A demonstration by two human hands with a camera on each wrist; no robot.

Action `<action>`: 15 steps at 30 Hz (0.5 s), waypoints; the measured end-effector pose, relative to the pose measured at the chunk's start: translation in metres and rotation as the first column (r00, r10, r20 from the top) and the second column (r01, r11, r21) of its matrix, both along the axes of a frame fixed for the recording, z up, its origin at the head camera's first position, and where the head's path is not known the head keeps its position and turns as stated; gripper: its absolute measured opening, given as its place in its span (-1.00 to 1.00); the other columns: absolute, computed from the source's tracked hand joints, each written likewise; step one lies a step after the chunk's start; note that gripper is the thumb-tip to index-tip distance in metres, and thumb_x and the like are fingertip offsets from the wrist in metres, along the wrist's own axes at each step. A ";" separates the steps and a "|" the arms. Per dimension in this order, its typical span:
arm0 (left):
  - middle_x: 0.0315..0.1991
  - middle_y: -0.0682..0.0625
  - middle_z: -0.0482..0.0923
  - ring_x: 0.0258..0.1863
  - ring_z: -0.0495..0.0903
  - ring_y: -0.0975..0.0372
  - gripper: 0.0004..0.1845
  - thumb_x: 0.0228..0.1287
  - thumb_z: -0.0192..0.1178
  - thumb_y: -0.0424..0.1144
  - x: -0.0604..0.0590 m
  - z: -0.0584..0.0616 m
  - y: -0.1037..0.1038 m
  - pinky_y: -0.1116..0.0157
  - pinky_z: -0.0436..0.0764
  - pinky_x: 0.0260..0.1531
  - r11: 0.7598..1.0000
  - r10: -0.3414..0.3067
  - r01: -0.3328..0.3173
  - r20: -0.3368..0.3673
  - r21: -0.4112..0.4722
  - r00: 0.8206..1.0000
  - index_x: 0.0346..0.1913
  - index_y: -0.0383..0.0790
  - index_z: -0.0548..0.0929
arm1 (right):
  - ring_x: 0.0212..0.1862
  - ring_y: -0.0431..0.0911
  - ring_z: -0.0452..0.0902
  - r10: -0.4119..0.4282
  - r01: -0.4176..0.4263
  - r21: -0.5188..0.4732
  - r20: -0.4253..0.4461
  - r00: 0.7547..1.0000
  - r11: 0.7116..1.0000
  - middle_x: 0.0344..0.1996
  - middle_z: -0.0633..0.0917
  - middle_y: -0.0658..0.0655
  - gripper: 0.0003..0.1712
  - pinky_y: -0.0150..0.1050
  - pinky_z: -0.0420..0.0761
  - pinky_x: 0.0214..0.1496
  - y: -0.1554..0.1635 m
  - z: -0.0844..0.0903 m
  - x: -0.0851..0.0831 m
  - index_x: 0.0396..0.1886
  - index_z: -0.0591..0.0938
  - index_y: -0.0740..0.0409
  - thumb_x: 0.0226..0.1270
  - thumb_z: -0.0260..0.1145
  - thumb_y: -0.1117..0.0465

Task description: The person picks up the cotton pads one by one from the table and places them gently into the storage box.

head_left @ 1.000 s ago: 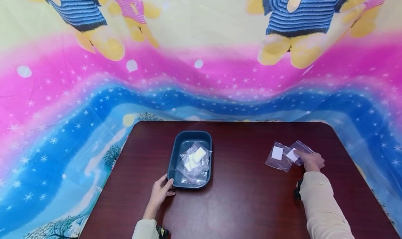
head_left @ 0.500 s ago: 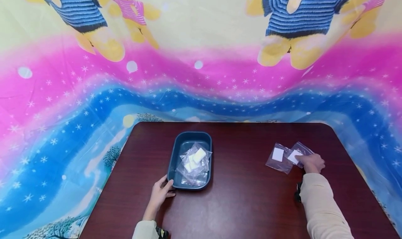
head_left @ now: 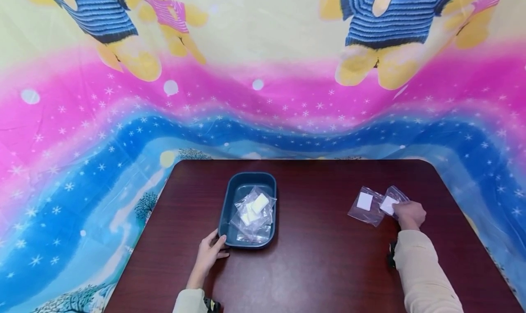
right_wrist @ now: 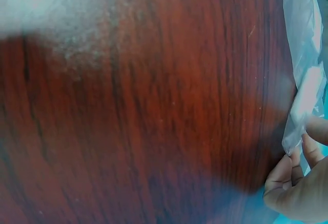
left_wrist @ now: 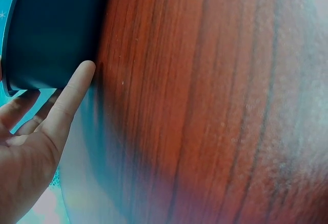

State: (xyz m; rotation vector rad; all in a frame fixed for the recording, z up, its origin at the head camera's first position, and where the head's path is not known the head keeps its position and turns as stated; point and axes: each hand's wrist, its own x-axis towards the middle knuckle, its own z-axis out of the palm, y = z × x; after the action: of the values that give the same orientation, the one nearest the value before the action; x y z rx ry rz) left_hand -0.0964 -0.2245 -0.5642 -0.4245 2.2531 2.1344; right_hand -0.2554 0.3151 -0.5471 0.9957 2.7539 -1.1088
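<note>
At the right side of the table, my right hand [head_left: 411,214] pinches the near edge of a clear plastic bag [head_left: 396,193] with a white rectangular piece inside. In the right wrist view, this bag [right_wrist: 306,98] stands tilted at the fingertips. Another such bag [head_left: 365,216] lies flat just to its left, their edges meeting. My left hand [head_left: 207,253] grips the near-left corner of a dark blue plastic tray [head_left: 223,208], thumb at the rim and other fingers outside. From the left wrist, straight fingers [left_wrist: 69,101] show against the tray's outer wall.
Several similar bags [head_left: 245,226] with white pieces lie piled inside the tray. The dark red wooden table [head_left: 316,258] has rounded far corners [head_left: 425,164]. A printed cloth backdrop [head_left: 263,103] hangs behind and beside it.
My right hand has shifted its fingers slightly toward the near edge of its bag, and the bag has moved a little right and tilted. The left hand and tray stay in place.
</note>
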 end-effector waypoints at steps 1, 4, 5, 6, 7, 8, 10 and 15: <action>-0.01 -0.52 0.39 -0.26 0.58 -0.15 -0.43 0.32 0.05 -0.28 0.000 0.000 0.000 0.06 0.66 -0.39 1.000 0.000 0.000 0.000 0.000 1.000 0.29 -0.51 0.18 | -0.13 0.32 0.39 -0.007 0.007 -0.001 -0.006 1.000 1.000 -0.24 0.54 0.49 -0.56 0.09 0.46 -0.05 0.000 0.000 0.001 -0.13 0.53 0.49 0.12 0.17 0.17; -0.01 -0.52 0.38 -0.25 0.57 -0.15 -0.43 0.34 0.04 -0.27 0.000 0.001 0.000 0.07 0.66 -0.38 1.000 -0.015 0.015 -0.006 -0.008 1.000 0.30 -0.52 0.16 | -0.09 0.34 0.37 -0.035 0.034 -0.006 -0.038 0.999 0.999 -0.15 0.51 0.50 -0.55 0.10 0.44 -0.01 0.001 -0.001 0.002 -0.12 0.54 0.46 0.10 0.15 0.17; -0.01 -0.51 0.39 -0.25 0.58 -0.14 -0.43 0.33 0.04 -0.27 0.000 0.001 0.000 0.07 0.66 -0.37 1.000 -0.011 0.011 0.000 -0.002 1.000 0.30 -0.50 0.17 | -0.08 0.34 0.37 -0.036 0.036 -0.003 -0.049 0.998 0.999 -0.14 0.52 0.49 -0.56 0.10 0.43 0.00 0.001 -0.002 0.002 -0.11 0.55 0.45 0.10 0.16 0.17; -0.01 -0.51 0.39 -0.25 0.58 -0.13 -0.42 0.33 0.04 -0.27 0.000 0.001 0.000 0.07 0.66 -0.37 1.000 -0.014 0.014 0.000 -0.004 1.000 0.30 -0.50 0.17 | -0.07 0.34 0.36 -0.039 0.039 -0.006 -0.060 0.997 0.999 -0.13 0.51 0.49 -0.56 0.11 0.42 0.01 0.002 -0.003 0.003 -0.12 0.55 0.44 0.09 0.17 0.17; -0.01 -0.51 0.39 -0.24 0.58 -0.13 -0.42 0.33 0.05 -0.26 0.000 0.001 0.000 0.08 0.66 -0.37 1.000 -0.015 0.015 0.001 -0.004 1.000 0.30 -0.50 0.17 | -0.07 0.35 0.36 -0.042 0.042 -0.010 -0.069 0.997 0.999 -0.13 0.51 0.48 -0.56 0.11 0.41 0.02 0.002 -0.003 0.003 -0.12 0.55 0.44 0.09 0.18 0.17; -0.01 -0.51 0.39 -0.25 0.58 -0.13 -0.42 0.33 0.05 -0.25 0.000 0.001 0.000 0.07 0.66 -0.37 1.000 -0.016 0.016 -0.001 -0.004 1.000 0.30 -0.51 0.17 | -0.06 0.34 0.35 -0.048 0.047 -0.019 -0.077 0.996 0.999 -0.13 0.51 0.48 -0.56 0.11 0.41 0.03 0.003 -0.004 0.004 -0.12 0.55 0.43 0.09 0.19 0.17; -0.01 -0.51 0.39 -0.24 0.58 -0.14 -0.40 0.33 0.06 -0.24 0.001 0.001 0.000 0.07 0.66 -0.37 1.000 -0.013 0.013 -0.001 -0.004 1.000 0.29 -0.51 0.17 | -0.07 0.34 0.34 -0.050 0.047 -0.036 -0.083 0.995 0.998 -0.14 0.51 0.48 -0.57 0.12 0.40 0.02 0.003 -0.004 0.005 -0.13 0.55 0.44 0.09 0.20 0.17; 0.00 -0.51 0.39 -0.24 0.57 -0.14 -0.41 0.32 0.07 -0.24 0.001 0.001 0.000 0.09 0.66 -0.38 1.000 -0.005 0.005 0.003 -0.005 1.000 0.29 -0.50 0.19 | -0.04 0.32 0.30 -0.072 0.065 -0.081 -0.089 0.993 0.995 -0.11 0.49 0.47 -0.56 0.12 0.40 0.01 0.002 -0.005 0.006 -0.10 0.55 0.45 0.14 0.19 0.17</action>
State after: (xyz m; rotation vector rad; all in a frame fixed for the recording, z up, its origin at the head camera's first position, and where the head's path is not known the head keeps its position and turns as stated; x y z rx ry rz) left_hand -0.0956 -0.2247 -0.5632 -0.4209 2.2567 2.1245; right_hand -0.2495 0.3175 -0.5519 1.0637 2.7411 -1.2933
